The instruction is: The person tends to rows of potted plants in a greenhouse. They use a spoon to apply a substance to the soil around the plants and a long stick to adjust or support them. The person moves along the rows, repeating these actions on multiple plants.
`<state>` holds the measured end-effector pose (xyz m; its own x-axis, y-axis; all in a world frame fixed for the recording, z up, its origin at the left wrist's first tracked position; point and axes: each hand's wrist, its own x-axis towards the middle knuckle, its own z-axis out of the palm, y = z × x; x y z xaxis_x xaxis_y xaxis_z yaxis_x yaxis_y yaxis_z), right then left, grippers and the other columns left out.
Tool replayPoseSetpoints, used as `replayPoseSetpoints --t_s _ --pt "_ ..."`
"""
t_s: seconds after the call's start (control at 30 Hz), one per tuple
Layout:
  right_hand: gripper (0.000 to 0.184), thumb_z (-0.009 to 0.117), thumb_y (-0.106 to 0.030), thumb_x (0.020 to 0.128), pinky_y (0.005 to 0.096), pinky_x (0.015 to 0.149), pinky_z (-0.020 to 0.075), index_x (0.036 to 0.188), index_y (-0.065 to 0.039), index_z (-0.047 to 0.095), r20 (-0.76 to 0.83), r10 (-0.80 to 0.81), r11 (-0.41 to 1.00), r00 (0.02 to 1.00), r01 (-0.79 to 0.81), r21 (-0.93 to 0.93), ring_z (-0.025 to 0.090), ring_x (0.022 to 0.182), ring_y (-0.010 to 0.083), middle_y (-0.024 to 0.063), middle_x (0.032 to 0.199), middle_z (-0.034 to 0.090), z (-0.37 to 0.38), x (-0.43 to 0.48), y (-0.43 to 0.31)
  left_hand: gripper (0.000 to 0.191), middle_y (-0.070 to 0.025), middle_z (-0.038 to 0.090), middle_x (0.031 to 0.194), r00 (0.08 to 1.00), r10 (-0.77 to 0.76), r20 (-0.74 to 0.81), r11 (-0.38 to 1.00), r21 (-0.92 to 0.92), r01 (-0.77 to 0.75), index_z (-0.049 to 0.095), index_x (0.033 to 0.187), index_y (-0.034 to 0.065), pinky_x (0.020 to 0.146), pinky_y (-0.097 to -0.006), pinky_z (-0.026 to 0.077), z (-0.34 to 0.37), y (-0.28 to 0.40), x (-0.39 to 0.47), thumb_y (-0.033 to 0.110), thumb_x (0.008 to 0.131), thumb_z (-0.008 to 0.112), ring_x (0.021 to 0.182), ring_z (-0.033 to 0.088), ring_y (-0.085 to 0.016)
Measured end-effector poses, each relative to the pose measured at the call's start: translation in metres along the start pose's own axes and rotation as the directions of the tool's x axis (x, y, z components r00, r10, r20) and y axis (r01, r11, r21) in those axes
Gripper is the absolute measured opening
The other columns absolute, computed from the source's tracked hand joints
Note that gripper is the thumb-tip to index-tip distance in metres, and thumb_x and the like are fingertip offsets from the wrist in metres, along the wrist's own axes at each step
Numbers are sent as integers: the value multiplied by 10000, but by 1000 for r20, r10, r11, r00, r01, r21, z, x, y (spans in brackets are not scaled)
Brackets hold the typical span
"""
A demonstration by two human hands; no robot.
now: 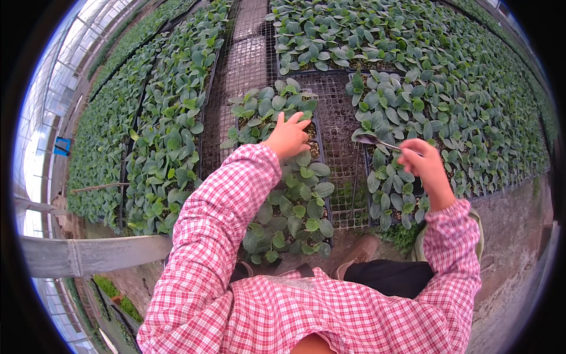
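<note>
My left hand (289, 136) reaches over a black cell tray of broad-leaved seedlings (305, 190), its fingers spread among the leaves near some bare cells of growing medium (314, 149). No object shows in it. To the right, my right hand (420, 161) is closed on the thin metal handle of a spoon-like tool (376, 141). The tool's dark, blurred head points left, beside the leaves of the right-hand seedling trays (389, 101). Whether the head touches a leaf, I cannot tell.
Wire mesh bench (334, 110) shows between the trays. More seedling trays (168, 132) stand at the left. A metal pipe (101, 254) crosses at the lower left, and a blue object (62, 146) is at the far left. My shoes (362, 250) are below the bench's near edge.
</note>
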<state>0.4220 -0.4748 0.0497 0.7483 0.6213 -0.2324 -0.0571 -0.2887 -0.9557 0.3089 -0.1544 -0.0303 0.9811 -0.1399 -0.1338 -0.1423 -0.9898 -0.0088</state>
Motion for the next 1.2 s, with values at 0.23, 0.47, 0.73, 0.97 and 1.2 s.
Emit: replayPoseSetpoints --t_s 0.23,0.47,0.73,0.97,1.2 --pt "172 483 -152 871 173 468 385 966 -35 566 -51 -177 977 983 182 108 586 624 78 37 754 619 89 62 4 278 -132 342 1336 991 -137 0 986 -98 136 674 853 181 927 -627 220 5 -19 -5 423 740 598 1265 220 -350" --pt "80 539 -137 815 324 564 458 858 -72 556 -181 -564 787 805 459 -413 583 633 275 113 728 597 151 106 12 280 -154 358 1316 988 -132 -84 983 -142 119 670 869 170 929 -629 215 12 -20 -12 405 724 619 1263 225 -352" --pt "81 527 -151 811 365 595 461 813 -71 545 62 -719 447 692 529 -721 564 669 281 104 706 563 180 128 25 261 -158 357 1309 981 -128 -144 978 -180 101 667 862 157 924 -615 231 17 -21 -18 376 724 626 1259 234 -343" --pt "165 533 -152 803 318 575 475 861 0 561 -231 -466 703 854 199 -683 606 654 256 120 728 608 196 159 63 277 -155 364 1301 981 -144 -130 982 -145 125 664 880 160 931 -605 238 18 -16 -19 385 724 622 1258 237 -334" --pt "163 523 -143 825 234 497 491 866 6 576 -182 93 976 979 -54 209 629 612 154 94 729 622 169 172 79 285 -163 362 1297 979 -149 -139 980 -151 128 664 881 163 936 -595 238 16 -15 -18 393 716 627 1264 224 -320"
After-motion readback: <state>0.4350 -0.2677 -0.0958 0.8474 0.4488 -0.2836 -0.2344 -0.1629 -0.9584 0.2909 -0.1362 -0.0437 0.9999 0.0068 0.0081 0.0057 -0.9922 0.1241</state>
